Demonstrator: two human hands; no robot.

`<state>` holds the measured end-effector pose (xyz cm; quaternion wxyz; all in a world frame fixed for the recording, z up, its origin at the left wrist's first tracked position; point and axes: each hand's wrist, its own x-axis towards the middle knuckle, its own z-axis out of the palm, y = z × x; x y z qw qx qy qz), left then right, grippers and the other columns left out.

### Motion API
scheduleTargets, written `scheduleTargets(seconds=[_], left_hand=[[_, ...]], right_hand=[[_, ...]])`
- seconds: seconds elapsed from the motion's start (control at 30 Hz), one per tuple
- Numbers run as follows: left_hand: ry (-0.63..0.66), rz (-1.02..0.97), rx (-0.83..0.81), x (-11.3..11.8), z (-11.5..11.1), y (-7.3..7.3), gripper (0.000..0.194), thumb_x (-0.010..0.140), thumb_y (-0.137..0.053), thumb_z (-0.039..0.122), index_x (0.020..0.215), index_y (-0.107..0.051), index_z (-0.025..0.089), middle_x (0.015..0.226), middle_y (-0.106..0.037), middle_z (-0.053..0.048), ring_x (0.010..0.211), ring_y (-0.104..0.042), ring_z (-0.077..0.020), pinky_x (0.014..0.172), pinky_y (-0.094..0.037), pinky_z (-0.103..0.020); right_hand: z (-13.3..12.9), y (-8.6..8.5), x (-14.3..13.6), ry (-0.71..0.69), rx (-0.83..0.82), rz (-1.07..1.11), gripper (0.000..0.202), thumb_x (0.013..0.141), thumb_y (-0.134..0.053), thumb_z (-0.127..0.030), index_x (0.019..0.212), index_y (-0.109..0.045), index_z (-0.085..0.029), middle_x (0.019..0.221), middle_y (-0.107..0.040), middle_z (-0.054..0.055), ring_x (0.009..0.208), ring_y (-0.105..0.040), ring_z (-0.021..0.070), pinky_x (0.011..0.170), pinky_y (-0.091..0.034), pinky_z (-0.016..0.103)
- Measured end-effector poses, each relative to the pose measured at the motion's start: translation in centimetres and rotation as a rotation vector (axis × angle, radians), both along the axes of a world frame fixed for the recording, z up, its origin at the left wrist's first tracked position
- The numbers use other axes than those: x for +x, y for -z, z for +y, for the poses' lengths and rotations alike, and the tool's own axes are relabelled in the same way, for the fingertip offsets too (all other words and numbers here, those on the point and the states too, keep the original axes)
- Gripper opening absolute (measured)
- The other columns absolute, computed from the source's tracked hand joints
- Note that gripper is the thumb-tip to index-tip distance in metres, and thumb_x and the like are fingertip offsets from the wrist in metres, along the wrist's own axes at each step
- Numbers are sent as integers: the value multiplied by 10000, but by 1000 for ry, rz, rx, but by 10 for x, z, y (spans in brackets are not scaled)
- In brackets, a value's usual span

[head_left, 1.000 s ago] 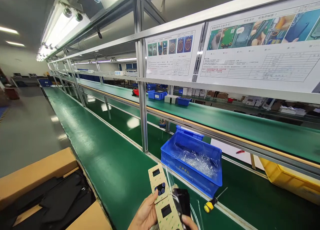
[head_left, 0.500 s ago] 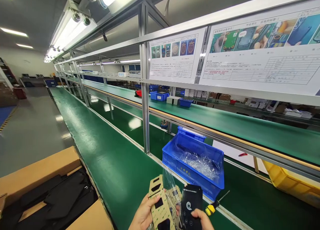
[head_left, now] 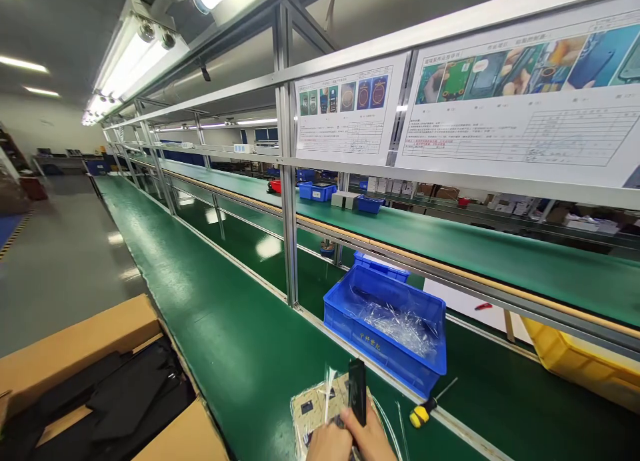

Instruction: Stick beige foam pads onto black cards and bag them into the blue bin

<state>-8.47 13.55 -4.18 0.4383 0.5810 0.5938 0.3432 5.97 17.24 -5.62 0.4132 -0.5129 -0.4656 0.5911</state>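
Black panel [head_left: 357,389]: in the grip of right hand [head_left: 375,442], near far edge of bench [head_left: 240,354]. Left hand [head_left: 329,442]: cannot tell grip. Apparent step: panel handling; next move likely calls for steady support.

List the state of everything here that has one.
Black panel: held, roughly upright
Right hand: closed on black panel
Left hand: curled, grip hidden
Beige sheets: lying, partly hidden
Blue bin: open, holding clear plastic
Carton: open, black sheets inside
Screwdriver: lying down
Lights: lit
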Motion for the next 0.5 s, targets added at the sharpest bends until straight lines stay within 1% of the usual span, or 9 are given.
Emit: scheduleTargets(seconds=[0.07, 0.1, 0.17, 0.23, 0.3, 0.33, 0.4, 0.43, 0.5], left_hand=[[25, 20, 6, -6, -2, 2, 160, 636, -648, 240, 741, -769, 245, 737, -743, -119, 839, -689, -364, 901, -467, -477], [35, -14, 9, -12, -2, 1, 229, 618, -664, 236, 814, -782, 248, 808, -756, -113, 867, -688, -355, 897, -477, -468], [34, -198, -9, -26, -2, -2, 389, 597, -706, 251, 981, -771, 255, 995, -764, -98, 952, -683, -328, 894, -502, -433], [-57, -441, -34, -36, 0, -5, 436, 592, -768, 316, 1021, -761, 238, 1087, -754, -92, 1011, -675, -314, 911, -514, -414], [-173, -624, -68, -39, 5, -8, 459, 549, -837, 396, 961, -777, 204, 1034, -772, -107, 1012, -680, -332, 949, -507, -436], [-238, -696, -84, -38, 7, -8, 492, 524, -860, 425, 951, -780, 195, 999, -780, -111, 1010, -684, -338, 974, -496, -444], [-346, -872, -137, -30, 10, -9, 526, 500, -882, 439, 941, -779, 172, 970, -785, -121, 1038, -685, -340, 1020, -476, -438], [-414, -972, -170, -25, 11, -9, 497, 505, -886, 413, 921, -778, 162, 951, -787, -119, 1054, -684, -333, 1032, -473, -419], [-555, -1169, -268, -13, 11, -10, 362, 562, -862, 331, 860, -767, 149, 890, -791, -107, 1068, -687, -313, 1028, -485, -379]], right_hand=[[-3, 0, 1, -42, -56, 119, 703, 507, -821, -647, 994, -684, -160, 983, -737, 108, 1047, -636, 325, 961, -460, 409], [-3, 0, 5, -54, -136, 223, 701, 509, -825, -636, 996, -688, -151, 925, -746, 106, 994, -661, 326, 929, -481, 424], [-4, -2, 16, -71, -296, 422, 647, 541, -831, -585, 984, -700, -131, 842, -753, 107, 875, -698, 314, 852, -520, 436], [-3, -4, 27, -38, -341, 501, 603, 559, -829, -552, 952, -717, -109, 847, -757, 126, 829, -708, 316, 804, -541, 439], [-3, -5, 33, 44, -265, 412, 652, 566, -807, -599, 981, -724, -104, 921, -758, 147, 881, -703, 345, 821, -545, 457], [-4, -4, 35, 91, -196, 314, 689, 575, -787, -632, 1025, -720, -114, 989, -751, 153, 961, -685, 365, 877, -532, 470], [-7, -3, 33, 180, -5, 54, 714, 650, -713, -671, 1150, -686, -161, 1173, -702, 150, 1178, -587, 386, 1041, -440, 485], [-10, -1, 30, 186, 115, -75, 690, 716, -658, -660, 1214, -656, -182, 1272, -654, 142, 1271, -515, 383, 1101, -381, 485], [-17, 2, 23, 92, 349, -303, 614, 808, -597, -541, 1337, -567, -229, 1405, -556, 117, 1356, -422, 374, 1137, -335, 499]])
